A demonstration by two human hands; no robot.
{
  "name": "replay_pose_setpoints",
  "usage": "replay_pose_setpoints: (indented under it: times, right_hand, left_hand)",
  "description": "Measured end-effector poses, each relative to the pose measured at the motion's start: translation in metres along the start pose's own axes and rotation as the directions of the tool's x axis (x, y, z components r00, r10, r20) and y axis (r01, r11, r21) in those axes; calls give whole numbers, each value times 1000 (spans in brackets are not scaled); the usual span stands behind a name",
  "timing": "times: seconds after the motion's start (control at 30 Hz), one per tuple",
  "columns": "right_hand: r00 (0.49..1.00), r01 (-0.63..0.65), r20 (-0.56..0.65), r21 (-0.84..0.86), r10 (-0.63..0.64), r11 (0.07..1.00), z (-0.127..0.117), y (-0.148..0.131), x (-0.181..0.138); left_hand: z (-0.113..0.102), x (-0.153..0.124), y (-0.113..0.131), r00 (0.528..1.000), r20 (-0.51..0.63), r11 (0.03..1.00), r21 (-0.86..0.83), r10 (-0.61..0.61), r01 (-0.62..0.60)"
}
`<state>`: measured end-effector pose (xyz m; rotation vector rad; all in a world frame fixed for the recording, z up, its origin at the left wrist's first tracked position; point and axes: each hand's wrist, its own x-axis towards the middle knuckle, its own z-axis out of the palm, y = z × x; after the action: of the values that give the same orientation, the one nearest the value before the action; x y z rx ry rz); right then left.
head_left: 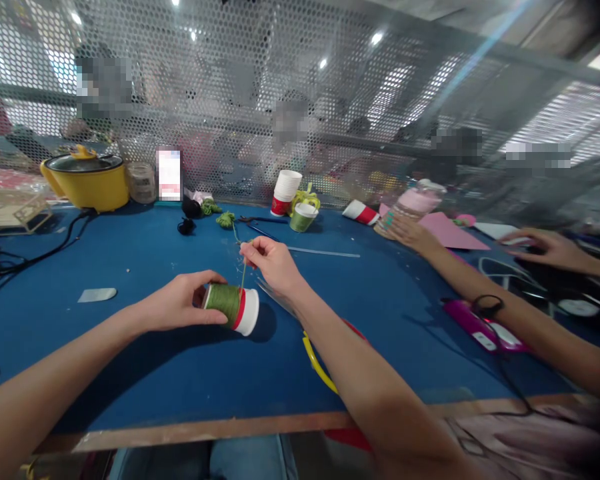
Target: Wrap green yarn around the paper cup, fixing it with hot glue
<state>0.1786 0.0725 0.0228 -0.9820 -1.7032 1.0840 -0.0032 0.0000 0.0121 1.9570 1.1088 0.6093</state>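
My left hand (pixel 193 300) grips a paper cup (pixel 251 312) lying on its side, its fingers wrapped round it. Green yarn (pixel 223 303) covers much of the cup, leaving a red band and a white part bare at the right end. Just above the cup, my right hand (pixel 273 263) pinches the yarn strand, which runs taut from the cup to the fingertips. Beyond the hand the strand leads to a small green yarn ball (pixel 225 220). Scissors with yellow and red handles (pixel 319 363) lie partly hidden under my right forearm.
Behind stand stacked paper cups (pixel 286 190), a green-wrapped cup (pixel 304 218), a phone (pixel 169 175) and a yellow pot (pixel 93 183). A white strip (pixel 325 252) lies mid-table. At right, a co-worker's hand (pixel 410 230) touches a pink-topped bottle (pixel 420 200); a purple power strip (pixel 485 327) lies nearer.
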Motion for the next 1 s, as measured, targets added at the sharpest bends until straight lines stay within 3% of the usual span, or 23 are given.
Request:
replay_pose_setpoints:
  times: [0.3,0.6,1.0]
  right_hand:
    - [998,13,-56,68,-10,998,1,-3,0]
    - [991,49,-128,160,-29,986,4,-9,-4]
    - [999,23,-50,64,-20,998,4,-1,-1]
  left_hand:
    - [3,1,2,994,20,994,3,-108,108]
    - [9,1,7,966,128,949,-195,-224,246]
    - [9,-2,10,996,40,995,-59,-80,83]
